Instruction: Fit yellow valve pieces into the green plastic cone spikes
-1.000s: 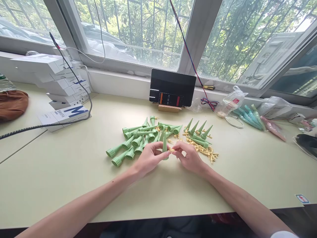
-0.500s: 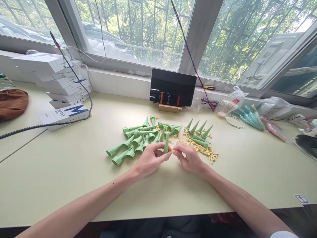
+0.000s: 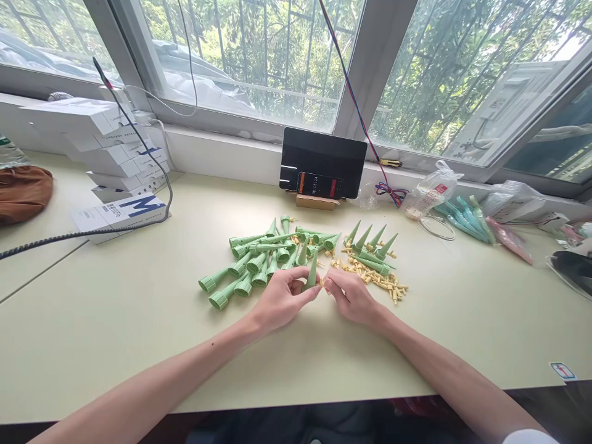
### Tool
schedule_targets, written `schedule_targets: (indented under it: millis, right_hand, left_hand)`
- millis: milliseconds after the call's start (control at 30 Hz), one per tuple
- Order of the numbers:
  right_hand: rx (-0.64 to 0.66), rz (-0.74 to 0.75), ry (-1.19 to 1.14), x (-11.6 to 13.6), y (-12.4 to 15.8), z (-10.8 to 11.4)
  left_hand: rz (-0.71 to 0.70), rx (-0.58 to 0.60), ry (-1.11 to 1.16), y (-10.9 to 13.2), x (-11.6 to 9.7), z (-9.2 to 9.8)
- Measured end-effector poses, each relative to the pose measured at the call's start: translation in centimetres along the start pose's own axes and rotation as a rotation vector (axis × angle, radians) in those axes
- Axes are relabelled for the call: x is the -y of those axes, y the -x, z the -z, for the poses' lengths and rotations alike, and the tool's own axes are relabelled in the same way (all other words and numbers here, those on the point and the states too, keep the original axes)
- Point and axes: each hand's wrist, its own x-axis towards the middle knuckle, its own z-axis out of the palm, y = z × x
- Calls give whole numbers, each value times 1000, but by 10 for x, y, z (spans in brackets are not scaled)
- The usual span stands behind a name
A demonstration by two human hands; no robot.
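Observation:
My left hand [image 3: 284, 297] is closed round a green cone [image 3: 312, 271], its tip pointing up. Just to the right, my right hand [image 3: 352, 295] pinches a small yellow piece [image 3: 322, 282] at the cone's side; fingers partly hide it. A pile of green cones [image 3: 256, 263] lies beyond and left of my left hand. Past my right hand are loose yellow pieces [image 3: 391, 285], with several green cones [image 3: 363, 238] standing or lying among them.
A black tablet [image 3: 324, 157] with a phone [image 3: 319, 185] in front stands on a cardboard holder near the window. White boxes [image 3: 124, 161] are stacked at the left, crossed by a black cable [image 3: 167, 191]. Plastic bags [image 3: 430, 191] lie at the back right.
The held cone has tilted slightly to the right. My right hand has shifted very slightly, still pinching at the cone's side.

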Motion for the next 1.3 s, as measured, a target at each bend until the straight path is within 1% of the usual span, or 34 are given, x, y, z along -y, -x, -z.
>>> schedule_targets:
  millis: [133,267,467,633,800,1300]
  right_hand:
    - [11,-11,9,0,1,-1]
    - [13,-53,-12,-1,-1,-1]
    - [-75,-115,-103,1,-4,0]
    - [-98,-95,-156,1,-3,0]
    - [-111,-75,-132,2,-3,0]
    - [-92,-52,-75,1,-1,0]
  left_hand:
    - [0,1,2,1,0,0]
    - [-2,-14,20,1,-2,0]
    - [25,-42,77,-1,-1,1]
    - [49,-69,133,-2,0,2]
    - [57,-44,143,-3,-1,2]
    - [40,-20,114,-1,3,2]
